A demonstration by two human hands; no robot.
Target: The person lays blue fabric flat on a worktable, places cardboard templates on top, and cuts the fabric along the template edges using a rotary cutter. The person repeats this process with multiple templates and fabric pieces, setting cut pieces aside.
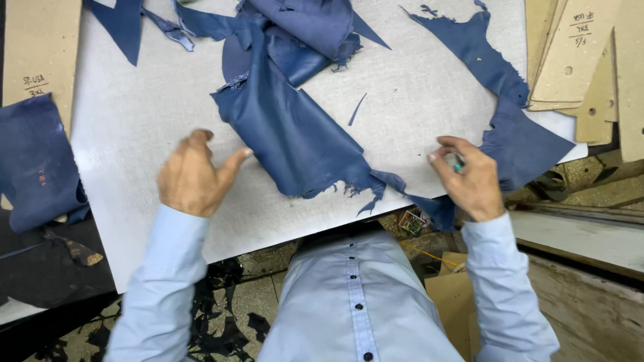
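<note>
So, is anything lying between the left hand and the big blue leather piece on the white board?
Nothing visible does. The left hand hangs open just left of the blue leather piece, with only bare white board between thumb and leather edge. The right hand grips a small tool near another blue scrap.

**Around the cutting board**

Tan card patterns [580, 60] fan out at the far right edge. Another card pattern [40, 47] lies top left, a folded blue piece [33, 164] below it. Black scraps [221, 322] litter the floor beneath.
</note>
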